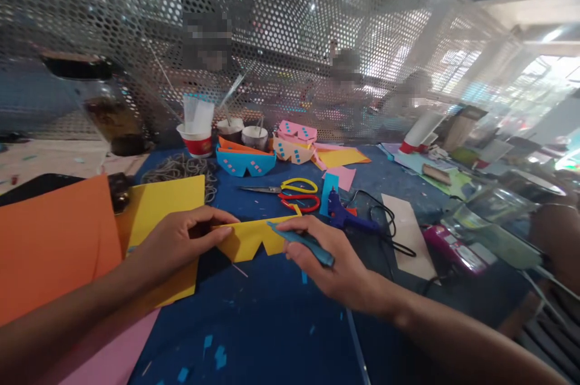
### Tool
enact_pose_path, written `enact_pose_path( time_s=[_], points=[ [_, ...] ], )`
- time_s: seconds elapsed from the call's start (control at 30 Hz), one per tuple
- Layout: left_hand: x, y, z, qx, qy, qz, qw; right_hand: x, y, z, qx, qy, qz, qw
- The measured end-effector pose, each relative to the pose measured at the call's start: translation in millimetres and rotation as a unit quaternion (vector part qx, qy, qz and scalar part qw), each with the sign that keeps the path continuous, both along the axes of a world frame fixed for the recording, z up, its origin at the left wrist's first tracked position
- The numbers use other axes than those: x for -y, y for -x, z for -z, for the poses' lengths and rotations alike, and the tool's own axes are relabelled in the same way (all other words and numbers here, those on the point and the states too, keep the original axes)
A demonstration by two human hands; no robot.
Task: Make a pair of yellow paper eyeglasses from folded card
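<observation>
A yellow paper glasses shape [247, 240] with a notch in its lower edge is held over the blue table [272, 324]. My left hand [183, 237] pinches its left end between thumb and fingers. At its right end, my right hand [324, 258] holds a blue pen-like tool [310, 246], the tip touching or close to the yellow paper. Just behind lie scissors [296, 193] with yellow and red handles. A blue glue gun [348, 213] rests right of them, beside a blue paper strip [329, 191].
Orange [54, 246] and yellow sheets [167, 210] lie at left. Behind stand decorated paper glasses [247, 161], a red-white cup [197, 142] and a cord bundle [179, 170]. A black cable, beige card [410, 237] and pink device [457, 249] are at right. People show beyond the mesh.
</observation>
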State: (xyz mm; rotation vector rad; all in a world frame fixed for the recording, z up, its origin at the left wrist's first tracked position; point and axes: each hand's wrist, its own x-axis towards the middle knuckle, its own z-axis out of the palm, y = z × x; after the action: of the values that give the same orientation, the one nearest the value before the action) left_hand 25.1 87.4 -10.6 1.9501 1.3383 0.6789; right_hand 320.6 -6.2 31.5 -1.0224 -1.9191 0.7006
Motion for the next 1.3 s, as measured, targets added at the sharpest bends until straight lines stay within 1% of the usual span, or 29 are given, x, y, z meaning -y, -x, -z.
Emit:
enact_pose_path(
  time_s=[0.1, 0.2, 0.43, 0.57, 0.67, 0.8, 0.9, 1.03, 1.17, 1.3],
  points=[
    [-0.3, 0.7, 0.6, 0.003, 0.003, -0.009, 1.0, -5.2, -1.0, 8.1, 0.013, -0.033, 0.012, 0.999],
    [2.4, 0.4, -2.5, 0.02, 0.012, -0.022, 0.999, -7.1, -3.2, 11.3, 0.031, -0.07, 0.018, 0.997],
    [18.9, -7.8, -19.9, 0.089, 0.027, -0.052, 0.994, -3.9, -3.0, 7.4, 0.052, -0.105, 0.006, 0.993],
    [23.5, -10.3, -25.8, 0.101, 0.035, -0.059, 0.993, -1.2, -1.9, 5.2, 0.059, -0.12, 0.002, 0.991],
    [22.1, -9.2, -24.8, 0.105, 0.04, -0.057, 0.992, -0.1, -1.7, 4.8, 0.064, -0.128, 0.002, 0.99],
    [17.7, -6.5, -19.7, 0.115, 0.037, -0.052, 0.991, -0.3, -1.5, 4.5, 0.067, -0.123, 0.014, 0.99],
    [16.1, -5.5, -17.2, 0.114, 0.037, -0.043, 0.992, -1.0, -1.5, 5.3, 0.068, -0.133, 0.019, 0.989],
    [19.2, -7.4, -19.3, 0.112, 0.038, -0.057, 0.991, -1.8, -1.2, 6.9, 0.064, -0.157, 0.016, 0.985],
    [22.3, -9.9, -22.3, 0.123, 0.045, -0.059, 0.99, -1.9, -0.8, 6.8, 0.07, -0.163, 0.018, 0.984],
    [21.3, -9.5, -21.5, 0.124, 0.05, -0.057, 0.989, -1.7, -0.7, 5.8, 0.075, -0.165, 0.019, 0.983]
  ],
)
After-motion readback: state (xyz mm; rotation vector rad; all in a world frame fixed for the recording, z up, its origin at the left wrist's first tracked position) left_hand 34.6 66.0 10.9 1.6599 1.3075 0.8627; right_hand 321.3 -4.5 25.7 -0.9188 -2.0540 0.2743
